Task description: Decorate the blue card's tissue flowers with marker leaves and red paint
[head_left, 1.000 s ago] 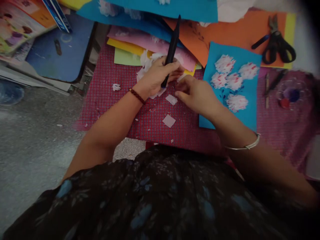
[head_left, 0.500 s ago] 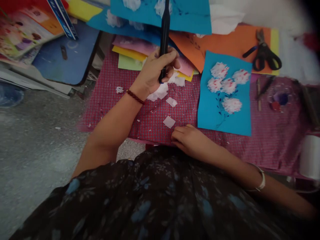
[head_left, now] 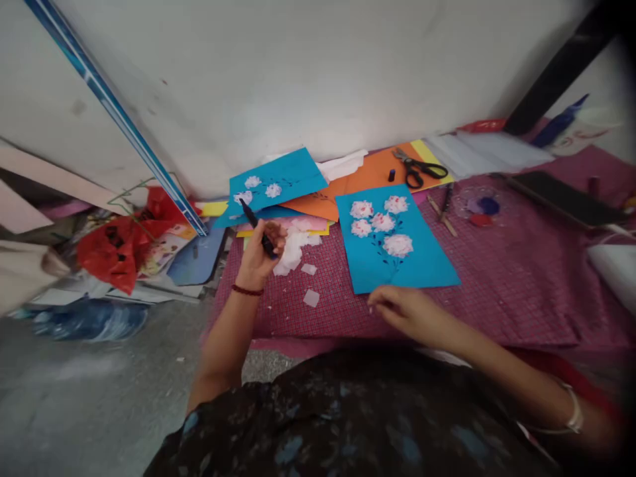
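My left hand (head_left: 262,248) is closed around a black marker pen (head_left: 254,222), its upper end slanting up toward the wall. My right hand (head_left: 405,311) is loosely curled at the lower edge of a blue sheet (head_left: 422,258), and I make out nothing in it. On that sheet are white tissue flowers with red marks (head_left: 398,246) and dark drawn stems and leaves. Crumpled white tissue (head_left: 291,255) and small paper squares (head_left: 311,298) lie near my left hand. Another blue sheet with white flowers (head_left: 298,175) rests behind it.
Black-handled scissors (head_left: 420,171) and a small dark cap (head_left: 392,175) lie on orange paper (head_left: 355,182). A clear dish with red and blue paint (head_left: 481,207) is at right. On the left are a red plastic bag (head_left: 116,248), a blue stool (head_left: 196,258) and a long blue box (head_left: 119,122).
The view has tilted up, showing more wall. My right hand has shifted from the cloth's front edge to the blue sheet's lower edge. The marker pen stays in my left hand, now tilted left.
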`<state>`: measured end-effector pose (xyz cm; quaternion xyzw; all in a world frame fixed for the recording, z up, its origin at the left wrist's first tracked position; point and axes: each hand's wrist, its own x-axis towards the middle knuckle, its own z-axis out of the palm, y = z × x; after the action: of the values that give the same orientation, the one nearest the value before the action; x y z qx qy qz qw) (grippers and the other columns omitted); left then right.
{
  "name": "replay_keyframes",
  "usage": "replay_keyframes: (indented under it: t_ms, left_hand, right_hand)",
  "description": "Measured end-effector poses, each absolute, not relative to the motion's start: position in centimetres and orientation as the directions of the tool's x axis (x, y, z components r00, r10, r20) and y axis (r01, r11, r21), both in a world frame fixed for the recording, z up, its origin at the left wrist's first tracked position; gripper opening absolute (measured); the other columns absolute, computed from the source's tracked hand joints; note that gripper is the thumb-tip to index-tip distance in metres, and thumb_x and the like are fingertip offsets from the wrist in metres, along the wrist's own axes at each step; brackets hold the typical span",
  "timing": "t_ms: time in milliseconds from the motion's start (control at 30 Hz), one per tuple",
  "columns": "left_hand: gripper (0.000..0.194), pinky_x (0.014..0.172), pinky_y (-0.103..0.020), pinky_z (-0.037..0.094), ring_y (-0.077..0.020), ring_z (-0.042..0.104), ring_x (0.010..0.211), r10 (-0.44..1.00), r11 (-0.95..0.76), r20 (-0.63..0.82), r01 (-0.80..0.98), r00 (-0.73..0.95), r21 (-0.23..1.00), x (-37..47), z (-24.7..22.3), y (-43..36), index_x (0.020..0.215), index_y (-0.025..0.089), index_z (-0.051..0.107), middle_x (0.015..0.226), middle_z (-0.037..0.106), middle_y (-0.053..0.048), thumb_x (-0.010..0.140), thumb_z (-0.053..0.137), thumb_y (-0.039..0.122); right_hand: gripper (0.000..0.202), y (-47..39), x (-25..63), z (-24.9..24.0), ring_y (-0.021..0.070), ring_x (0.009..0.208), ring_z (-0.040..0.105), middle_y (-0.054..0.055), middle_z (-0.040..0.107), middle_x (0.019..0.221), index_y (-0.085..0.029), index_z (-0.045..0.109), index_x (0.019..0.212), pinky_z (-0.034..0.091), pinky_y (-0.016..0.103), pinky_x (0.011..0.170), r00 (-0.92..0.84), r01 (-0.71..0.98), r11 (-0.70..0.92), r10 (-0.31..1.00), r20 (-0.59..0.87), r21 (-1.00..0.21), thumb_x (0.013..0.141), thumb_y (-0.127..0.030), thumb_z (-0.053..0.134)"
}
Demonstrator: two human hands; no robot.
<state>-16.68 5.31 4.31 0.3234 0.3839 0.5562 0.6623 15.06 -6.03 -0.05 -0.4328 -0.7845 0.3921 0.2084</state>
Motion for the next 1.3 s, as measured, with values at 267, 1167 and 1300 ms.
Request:
replay_keyframes:
  t_ms: [267, 1167, 1300]
  left_hand:
    - [0.046, 0.113, -0.045, 0.041, -0.0258, 0.060, 0.123, 0.984, -0.103, 0.093, 0.057, 0.152, 0.993, -6.2, 1.3, -4.4, 0.105, 0.019, 0.075, 0.123, 0.070, -0.010, 0.099, 0.043, 0.052]
    - [0.096, 0.118, -0.055, 0.029, -0.0381, 0.031, 0.145, 0.975, 0.106, 0.153, 0.939, -0.163, 0.326, -16.0, -2.7, 9.5, 0.149, 0.015, 0.038, 0.150, 0.041, -0.021, 0.068, 0.082, 0.042]
    - [0.088, 0.117, -0.048, 0.033, -0.0339, 0.036, 0.142, 0.968, -0.005, 0.236, 0.940, -0.080, 0.342, -14.2, -4.0, 9.1, 0.147, 0.014, 0.042, 0.149, 0.039, -0.020, 0.070, 0.080, 0.032]
  right_hand:
    - [0.036, -5.1, 14.9, 0.3, 0.0199, 0.106, 0.064, 0.009, 0.066, 0.116, -0.019, 0.054, 0.126, 0.051, 0.036, 0.096, -0.724, 0.100, 0.146, 0.690, 0.029, -0.984, 0.098, -0.040, 0.047]
    - [0.029, 6.3, 28.3, 0.0, 0.0140, 0.066, 0.055, 0.000, 0.061, 0.071, -0.022, 0.061, 0.085, 0.045, 0.025, 0.064, 0.059, -0.197, -0.069, 0.995, -0.082, -0.978, 0.068, -0.042, 0.073]
    - [0.056, 6.6, 29.0, -1.2, 0.0151, 0.060, 0.054, -0.002, 0.063, 0.073, -0.031, 0.062, 0.125, 0.043, 0.028, 0.057, 0.086, -0.248, -0.034, 0.995, -0.057, -0.968, 0.070, -0.032, 0.073]
